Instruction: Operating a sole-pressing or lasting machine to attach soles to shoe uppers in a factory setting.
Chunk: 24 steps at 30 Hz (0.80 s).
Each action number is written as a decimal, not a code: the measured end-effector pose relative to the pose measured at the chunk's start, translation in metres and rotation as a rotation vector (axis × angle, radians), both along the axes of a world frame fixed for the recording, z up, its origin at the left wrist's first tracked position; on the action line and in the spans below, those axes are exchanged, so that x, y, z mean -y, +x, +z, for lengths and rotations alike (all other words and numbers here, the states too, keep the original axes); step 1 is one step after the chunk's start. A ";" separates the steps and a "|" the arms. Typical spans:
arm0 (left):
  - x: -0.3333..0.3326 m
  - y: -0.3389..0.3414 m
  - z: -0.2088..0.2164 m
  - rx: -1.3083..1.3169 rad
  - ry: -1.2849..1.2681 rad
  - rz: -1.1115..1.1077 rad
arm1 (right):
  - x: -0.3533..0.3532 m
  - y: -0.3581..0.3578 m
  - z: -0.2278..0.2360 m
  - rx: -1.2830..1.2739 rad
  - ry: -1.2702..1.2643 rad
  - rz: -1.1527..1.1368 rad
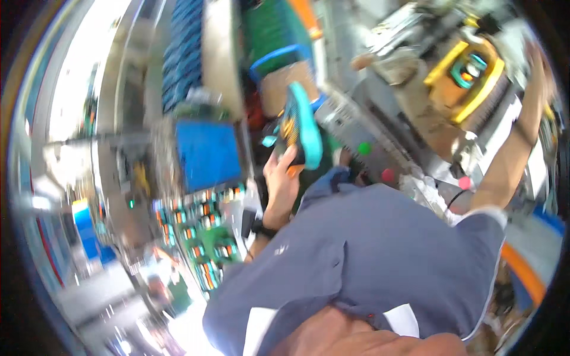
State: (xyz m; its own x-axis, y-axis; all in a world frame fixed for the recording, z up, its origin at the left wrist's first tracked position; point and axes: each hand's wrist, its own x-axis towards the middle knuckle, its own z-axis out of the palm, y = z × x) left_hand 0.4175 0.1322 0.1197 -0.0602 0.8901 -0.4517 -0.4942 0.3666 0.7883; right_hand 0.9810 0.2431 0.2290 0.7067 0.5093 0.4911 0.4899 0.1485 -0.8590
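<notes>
My left hand (283, 181) grips a shoe (306, 130) with a thick teal sole and a dark, orange-patterned side, its fingers wrapped round the lower end. The shoe is held up in the middle, in front of my body. My right arm reaches out to the far right, where my right hand (540, 74) is blurred beside a machine with a yellow frame (459, 115). Its fingers are too smeared to read. Inside that frame sits a small teal, ring-like piece (469, 71).
A blue-rimmed bin with a cardboard piece (288, 86) stands beyond the shoe. Green (364, 148) and pink buttons (388, 174) sit on the machine's grey front panel. To the left are a blue panel (208, 155) and a green rack (208, 246) with several teal and orange items.
</notes>
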 end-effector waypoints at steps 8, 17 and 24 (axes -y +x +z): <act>0.050 -0.017 -0.023 0.027 -0.030 0.133 | 0.074 -0.345 -0.258 0.362 -0.489 0.552; 0.132 -0.081 -0.042 -0.108 -0.084 0.432 | 0.073 -0.347 -0.348 0.732 -0.555 0.684; 0.201 -0.176 -0.057 0.003 -0.223 1.007 | 0.060 -0.327 -0.365 0.534 -0.619 0.731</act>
